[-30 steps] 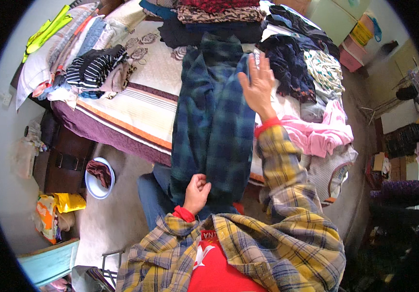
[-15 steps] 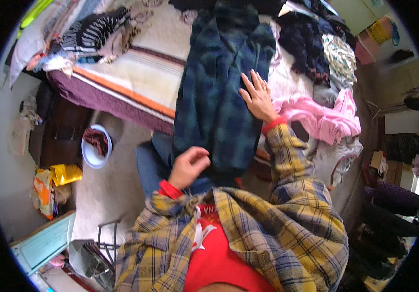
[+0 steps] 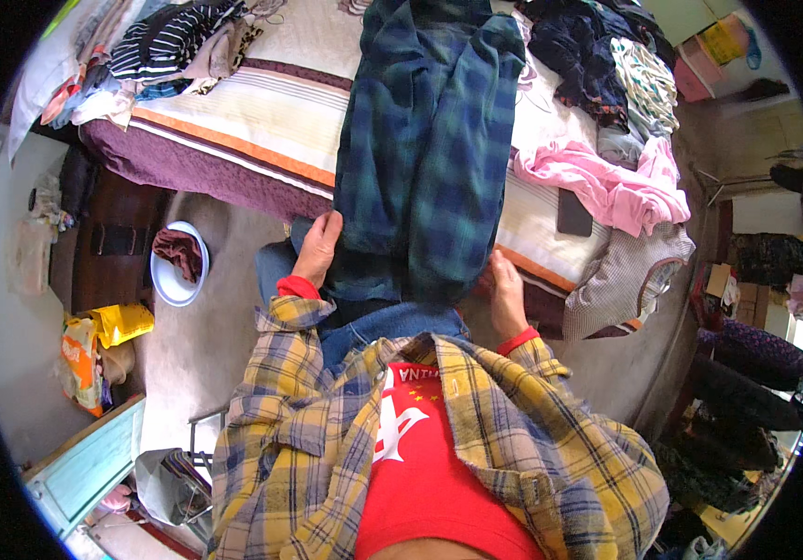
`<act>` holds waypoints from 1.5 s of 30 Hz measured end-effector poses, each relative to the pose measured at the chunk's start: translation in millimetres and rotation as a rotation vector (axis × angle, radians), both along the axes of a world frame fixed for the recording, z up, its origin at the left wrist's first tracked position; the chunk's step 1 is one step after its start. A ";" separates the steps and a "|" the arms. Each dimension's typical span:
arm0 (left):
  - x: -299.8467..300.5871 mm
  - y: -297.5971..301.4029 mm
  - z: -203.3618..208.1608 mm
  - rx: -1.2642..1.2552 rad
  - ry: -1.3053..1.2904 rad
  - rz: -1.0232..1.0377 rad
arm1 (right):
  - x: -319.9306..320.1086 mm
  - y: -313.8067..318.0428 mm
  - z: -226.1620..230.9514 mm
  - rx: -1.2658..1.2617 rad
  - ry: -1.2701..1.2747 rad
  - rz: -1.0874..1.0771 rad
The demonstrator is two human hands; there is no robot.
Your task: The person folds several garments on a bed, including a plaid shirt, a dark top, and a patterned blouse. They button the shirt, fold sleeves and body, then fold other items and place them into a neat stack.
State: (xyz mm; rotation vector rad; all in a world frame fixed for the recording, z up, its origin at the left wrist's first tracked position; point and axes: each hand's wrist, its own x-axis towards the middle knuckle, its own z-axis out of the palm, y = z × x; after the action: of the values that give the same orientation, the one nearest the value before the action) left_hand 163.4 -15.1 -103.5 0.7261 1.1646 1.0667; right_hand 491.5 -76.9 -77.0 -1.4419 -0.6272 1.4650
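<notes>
A green and navy plaid shirt (image 3: 429, 159) lies folded into a long strip, running from the bed toward me, with its near end over my jeans (image 3: 392, 327). At the left edge of this near end, my left hand (image 3: 317, 247) is closed on the cloth, thumb side up. On the opposite edge my right hand (image 3: 507, 294) grips the cloth, with its fingertips partly hidden at the fabric's border. Creases run lengthwise along the shirt.
The striped bed (image 3: 261, 121) holds dark clothes (image 3: 574, 65), a pink garment (image 3: 607, 182), a black phone (image 3: 573, 214) and a striped garment pile (image 3: 177, 42). A grey garment (image 3: 607, 289) hangs over the edge. A basin (image 3: 177, 289) with cloth stands on the floor.
My right hand has left the shirt's top surface and come nearer, to its right edge. My left hand has moved up and left onto the left edge. The phone has come into view.
</notes>
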 end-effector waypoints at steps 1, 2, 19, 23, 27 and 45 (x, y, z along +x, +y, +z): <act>0.4 0.6 4.0 -0.010 0.060 -0.025 | -6.4 5.5 -2.6 -0.003 0.145 0.030; 1.7 1.7 8.6 0.001 0.094 -0.048 | -12.4 13.3 -3.2 -0.004 0.289 0.067; -15.2 -61.4 82.9 0.009 0.262 -0.135 | -1.3 -39.0 53.8 -0.299 0.331 0.080; -12.4 -72.6 63.8 -0.234 0.005 -0.107 | -2.3 -36.4 37.5 -0.317 0.379 0.052; -16.8 -62.8 63.4 -0.150 0.214 -0.154 | -6.2 -25.8 49.1 -0.272 0.344 0.105; 19.7 137.0 85.7 0.089 -0.554 0.207 | -15.7 159.6 51.7 0.319 0.895 -0.229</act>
State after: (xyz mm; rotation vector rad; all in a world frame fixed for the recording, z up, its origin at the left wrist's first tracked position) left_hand 183.0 121.9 -17.8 0.3417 0.7247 1.3913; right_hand 475.8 82.6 -25.3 -0.4891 -0.1095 1.5478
